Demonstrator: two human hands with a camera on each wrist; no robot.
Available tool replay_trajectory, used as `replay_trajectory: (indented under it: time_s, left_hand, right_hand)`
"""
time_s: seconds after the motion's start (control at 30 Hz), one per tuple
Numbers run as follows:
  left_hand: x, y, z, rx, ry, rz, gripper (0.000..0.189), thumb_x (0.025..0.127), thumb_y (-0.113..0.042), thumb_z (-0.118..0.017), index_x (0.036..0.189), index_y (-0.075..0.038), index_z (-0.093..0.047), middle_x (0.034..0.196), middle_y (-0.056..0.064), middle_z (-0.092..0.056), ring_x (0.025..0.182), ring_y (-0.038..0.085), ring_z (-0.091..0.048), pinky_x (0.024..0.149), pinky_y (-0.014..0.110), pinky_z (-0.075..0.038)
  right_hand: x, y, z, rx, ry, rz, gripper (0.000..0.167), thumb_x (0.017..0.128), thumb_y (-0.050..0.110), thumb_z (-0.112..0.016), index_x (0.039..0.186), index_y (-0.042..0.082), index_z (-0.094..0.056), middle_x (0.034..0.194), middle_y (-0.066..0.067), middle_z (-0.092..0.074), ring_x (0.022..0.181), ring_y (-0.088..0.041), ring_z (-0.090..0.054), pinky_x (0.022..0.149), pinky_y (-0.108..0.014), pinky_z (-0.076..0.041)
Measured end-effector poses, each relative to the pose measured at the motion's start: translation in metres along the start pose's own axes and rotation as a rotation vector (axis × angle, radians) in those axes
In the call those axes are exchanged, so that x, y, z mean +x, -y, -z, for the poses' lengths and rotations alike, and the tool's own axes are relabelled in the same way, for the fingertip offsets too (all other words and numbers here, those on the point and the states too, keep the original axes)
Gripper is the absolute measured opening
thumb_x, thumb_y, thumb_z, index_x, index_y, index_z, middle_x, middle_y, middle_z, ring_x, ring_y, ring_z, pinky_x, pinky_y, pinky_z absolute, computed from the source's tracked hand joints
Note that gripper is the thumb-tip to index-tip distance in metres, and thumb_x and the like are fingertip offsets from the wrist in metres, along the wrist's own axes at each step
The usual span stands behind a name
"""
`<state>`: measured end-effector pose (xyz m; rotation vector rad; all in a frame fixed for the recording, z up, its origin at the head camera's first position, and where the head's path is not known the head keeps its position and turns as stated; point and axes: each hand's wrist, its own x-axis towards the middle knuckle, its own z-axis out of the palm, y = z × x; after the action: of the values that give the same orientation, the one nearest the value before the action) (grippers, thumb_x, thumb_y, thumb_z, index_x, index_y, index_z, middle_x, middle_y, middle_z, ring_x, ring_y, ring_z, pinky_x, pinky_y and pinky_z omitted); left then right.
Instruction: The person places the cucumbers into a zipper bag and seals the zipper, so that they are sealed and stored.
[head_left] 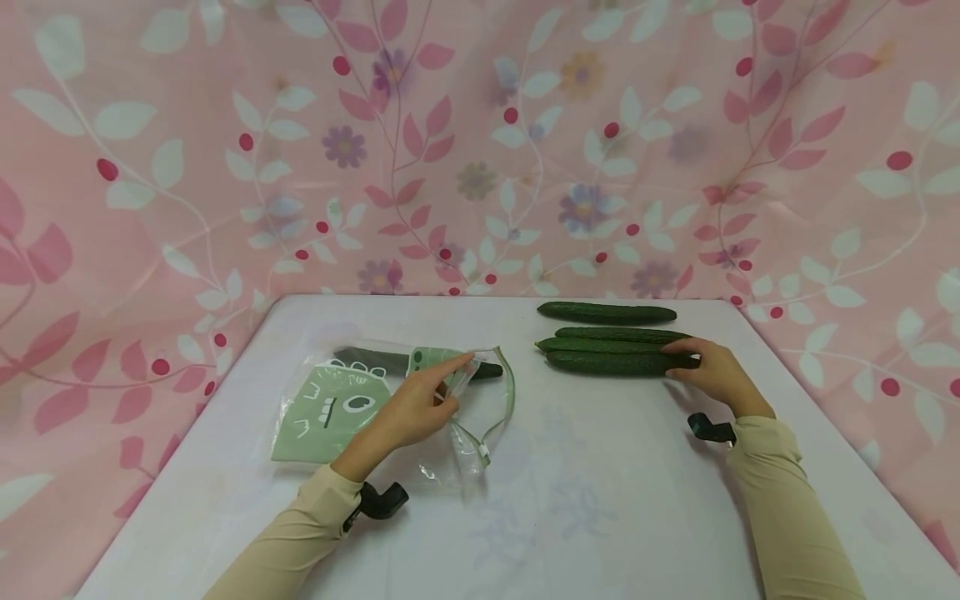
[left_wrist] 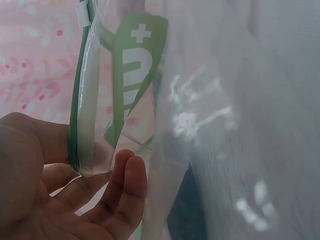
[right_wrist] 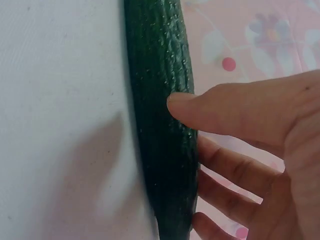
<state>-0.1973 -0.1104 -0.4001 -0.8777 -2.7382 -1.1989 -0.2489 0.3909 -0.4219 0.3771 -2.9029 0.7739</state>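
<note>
Though apart, bag (head_left: 315, 425) and cucumber (head_left: 607, 363) in hands (head_left: 411, 411) (head_left: 717, 377).

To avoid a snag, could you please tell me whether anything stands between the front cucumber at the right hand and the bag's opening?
Nothing visible does: only bare tabletop separates the front cucumber, gripped by the right hand, from the opening of the plastic bag, whose edge the left hand holds.

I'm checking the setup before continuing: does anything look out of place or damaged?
Nothing looks spilled or plainly damaged. Only the farthest cucumber stands out slightly: it lies apart, behind the three cucumbers grouped close together.
</note>
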Motion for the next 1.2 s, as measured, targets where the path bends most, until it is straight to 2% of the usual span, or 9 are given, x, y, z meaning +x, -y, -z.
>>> replay_trajectory:
  time_s: [0.47,0.6,0.83,1.1,1.2]
  left_hand:
    - [0.000,0.000,0.000,-0.010,0.000,0.001,0.068,0.087,0.000,-0.056,0.152,-0.016,-0.045,0.135,0.002,-0.062,0.078,0.012,-0.060,0.066,0.026,-0.052]
    - [-0.001,0.000,0.000,-0.011,-0.001,0.000,0.068,0.086,0.000,-0.056,0.152,-0.016,-0.045,0.135,0.002,-0.062,0.078,0.012,-0.060,0.065,0.026,-0.052]
    - [0.000,0.000,0.000,-0.003,0.001,-0.016,0.068,0.087,0.000,-0.056,0.152,-0.016,-0.044,0.136,0.001,-0.062,0.078,0.011,-0.060,0.066,0.026,-0.052]
    - [-0.002,0.000,0.000,-0.008,0.001,0.000,0.069,0.087,0.000,-0.056,0.153,-0.019,-0.044,0.138,0.000,-0.060,0.080,0.012,-0.059,0.068,0.026,-0.052]
    - [-0.002,0.001,-0.001,-0.008,0.000,0.002,0.070,0.088,0.000,-0.056,0.153,-0.022,-0.043,0.138,0.000,-0.060,0.080,0.012,-0.059,0.068,0.026,-0.052]
  right_hand:
    - [-0.001,-0.016,-0.004,0.023,0.029,-0.027,0.049,0.082,0.018,-0.080,0.126,0.004,-0.063,0.137,-0.025,-0.054,0.132,-0.050,-0.041,0.105,-0.067,-0.030]
    - [-0.003,-0.020,-0.006,0.008,0.009,0.017,0.049,0.081,0.015,-0.081,0.125,0.003,-0.063,0.130,-0.025,-0.058,0.127,-0.049,-0.046,0.103,-0.067,-0.032]
    - [-0.007,-0.026,-0.004,-0.017,0.009,0.015,0.046,0.083,0.017,-0.080,0.125,0.005,-0.065,0.124,-0.025,-0.062,0.122,-0.049,-0.051,0.101,-0.066,-0.035]
    - [-0.008,-0.030,-0.007,-0.028,0.032,0.013,0.043,0.088,0.022,-0.076,0.128,0.009,-0.068,0.130,-0.028,-0.062,0.124,-0.052,-0.050,0.099,-0.067,-0.038]
    - [-0.008,-0.030,-0.008,-0.022,0.013,0.016,0.041,0.088,0.024,-0.075,0.127,0.011,-0.069,0.128,-0.027,-0.063,0.120,-0.048,-0.054,0.095,-0.064,-0.041]
